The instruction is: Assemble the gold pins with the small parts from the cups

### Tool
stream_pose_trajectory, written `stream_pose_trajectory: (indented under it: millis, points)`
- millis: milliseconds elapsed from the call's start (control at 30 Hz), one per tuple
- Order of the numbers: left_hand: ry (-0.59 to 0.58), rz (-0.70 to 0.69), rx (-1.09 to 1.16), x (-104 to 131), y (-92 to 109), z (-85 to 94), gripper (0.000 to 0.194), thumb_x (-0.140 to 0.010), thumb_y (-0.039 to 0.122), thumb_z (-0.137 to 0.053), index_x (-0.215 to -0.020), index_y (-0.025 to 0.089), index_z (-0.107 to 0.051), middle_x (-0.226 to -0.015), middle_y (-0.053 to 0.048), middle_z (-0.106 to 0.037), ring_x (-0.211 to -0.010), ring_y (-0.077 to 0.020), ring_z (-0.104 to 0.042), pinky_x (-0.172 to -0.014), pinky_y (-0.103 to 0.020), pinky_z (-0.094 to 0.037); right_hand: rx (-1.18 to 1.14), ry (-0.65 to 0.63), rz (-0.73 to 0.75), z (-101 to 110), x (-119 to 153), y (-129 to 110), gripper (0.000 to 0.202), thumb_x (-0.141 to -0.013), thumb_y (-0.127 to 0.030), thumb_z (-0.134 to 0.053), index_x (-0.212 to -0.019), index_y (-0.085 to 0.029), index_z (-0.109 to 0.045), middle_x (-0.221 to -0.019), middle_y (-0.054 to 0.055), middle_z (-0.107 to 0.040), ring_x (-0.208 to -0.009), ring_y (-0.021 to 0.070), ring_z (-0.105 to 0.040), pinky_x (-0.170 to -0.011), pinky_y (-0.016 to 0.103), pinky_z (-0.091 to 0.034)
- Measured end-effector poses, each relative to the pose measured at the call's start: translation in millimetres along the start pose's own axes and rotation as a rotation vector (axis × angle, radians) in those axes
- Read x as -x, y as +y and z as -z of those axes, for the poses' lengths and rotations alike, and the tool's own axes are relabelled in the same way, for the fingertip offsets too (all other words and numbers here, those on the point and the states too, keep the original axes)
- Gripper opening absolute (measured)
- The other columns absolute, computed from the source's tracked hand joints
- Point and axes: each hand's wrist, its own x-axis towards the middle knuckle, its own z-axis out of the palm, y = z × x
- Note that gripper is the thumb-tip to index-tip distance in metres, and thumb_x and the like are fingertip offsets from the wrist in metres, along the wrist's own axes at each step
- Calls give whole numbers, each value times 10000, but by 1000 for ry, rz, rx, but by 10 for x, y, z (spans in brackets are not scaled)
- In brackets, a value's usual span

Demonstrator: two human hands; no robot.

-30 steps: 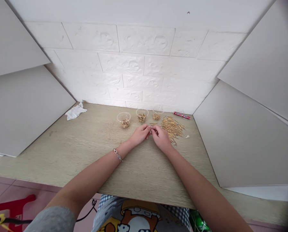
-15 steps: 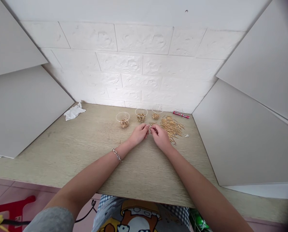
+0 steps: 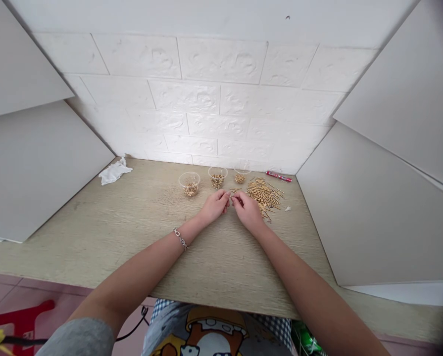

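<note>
A small piece (image 3: 230, 197), too tiny to identify, sits between your left hand (image 3: 216, 205) and right hand (image 3: 246, 208), thumb and fingers of each pinched closed on it over the table (image 3: 221, 269). If either pinch loosens, it could slip and get lost among the golden rods (image 3: 268, 195) just beside your right hand. Farther out, a forward knock could tip the middle cup (image 3: 211, 176), spilling its golden parts.
</note>
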Motion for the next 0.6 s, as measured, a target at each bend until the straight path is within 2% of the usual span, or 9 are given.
stream_pose_trajectory:
  millis: [267, 600]
  points:
    - [-17, -22, 24, -2, -23, -4, 263, -850, 336, -385, -647, 172, -418, -518, 58, -434, -429, -63, -414, -449, -196, -338, -1, 5, -5, -3, 0, 7, 161, -801, -300, -437, -725, -206, -544, -619, -5, -557, -551, 142, -478, -554, 255, -359]
    - [-80, -89, -182, 17, -14, 6, 212, -825, 277, -371, -659, 175, -455, -523, 40, -484, -498, -91, -477, -511, -213, -379, 62, -31, 3, 6, -14, 28, 170, -800, -271, -415, -736, -210, -560, -636, 5, -573, -577, 153, -490, -561, 257, -357]
